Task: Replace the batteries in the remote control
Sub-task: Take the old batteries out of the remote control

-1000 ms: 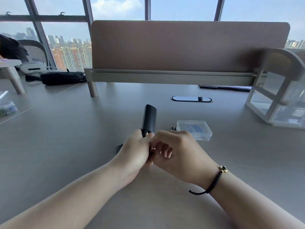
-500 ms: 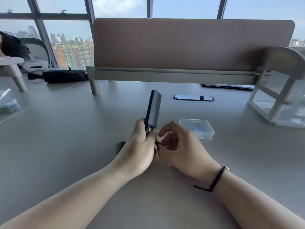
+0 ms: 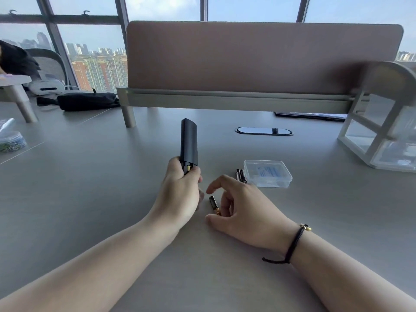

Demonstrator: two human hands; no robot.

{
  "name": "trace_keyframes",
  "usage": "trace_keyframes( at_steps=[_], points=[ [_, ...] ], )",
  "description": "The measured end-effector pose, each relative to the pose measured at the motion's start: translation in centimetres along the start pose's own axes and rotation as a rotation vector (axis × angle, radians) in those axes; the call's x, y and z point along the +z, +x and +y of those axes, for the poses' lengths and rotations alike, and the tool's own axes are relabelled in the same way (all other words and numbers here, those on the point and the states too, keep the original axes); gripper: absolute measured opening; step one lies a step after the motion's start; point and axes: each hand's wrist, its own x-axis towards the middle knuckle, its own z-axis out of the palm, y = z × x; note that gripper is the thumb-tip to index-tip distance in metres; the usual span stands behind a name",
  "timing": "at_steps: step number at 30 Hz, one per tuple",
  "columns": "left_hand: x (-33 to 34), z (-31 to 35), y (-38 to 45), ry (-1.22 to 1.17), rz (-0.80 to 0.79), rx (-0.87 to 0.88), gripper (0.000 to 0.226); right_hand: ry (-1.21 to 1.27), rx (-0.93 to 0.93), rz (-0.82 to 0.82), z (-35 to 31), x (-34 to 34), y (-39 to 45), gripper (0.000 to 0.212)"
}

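My left hand [image 3: 180, 194] grips the lower end of the black remote control [image 3: 189, 140] and holds it upright above the desk. A battery's gold end [image 3: 188, 168] shows in the open compartment just above my fingers. To the right, my right hand [image 3: 243, 210] hovers low over the desk. Its thumb and middle finger pinch the gold end of a loose black battery [image 3: 213, 203], and the index finger is raised. Two more batteries [image 3: 240, 175] lie against a clear plastic box [image 3: 267, 173].
The grey desk [image 3: 90, 188] ends at a brown divider screen [image 3: 258, 57]. A cable port [image 3: 263, 131] lies behind the box. A white clear-walled organiser [image 3: 380, 136] stands at the right. A black pouch [image 3: 87, 101] and a small tub [image 3: 11, 141] sit far left.
My right hand has come away from the remote's open end with a battery and dropped toward the desk. My left hand has lifted the remote more upright. The two batteries by the box now show.
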Motion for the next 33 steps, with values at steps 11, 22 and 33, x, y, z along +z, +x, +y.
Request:
trace_keyframes(
  at_steps=[11,22,33],
  points=[
    [0.3,0.6,-0.5,-0.049,-0.043,0.003,0.004,0.084,0.055,-0.019,-0.2,-0.5,0.0,0.042],
    [0.0,1.5,-0.6,-0.157,-0.061,0.035,0.017,0.263,0.060,-0.026,-0.7,-0.9,-0.1,0.039],
    [-0.6,2.1,-1.7,-0.424,-0.495,-0.094,0.093,0.229,-0.074,0.227,-1.4,-1.0,-0.4,0.031]
  ],
)
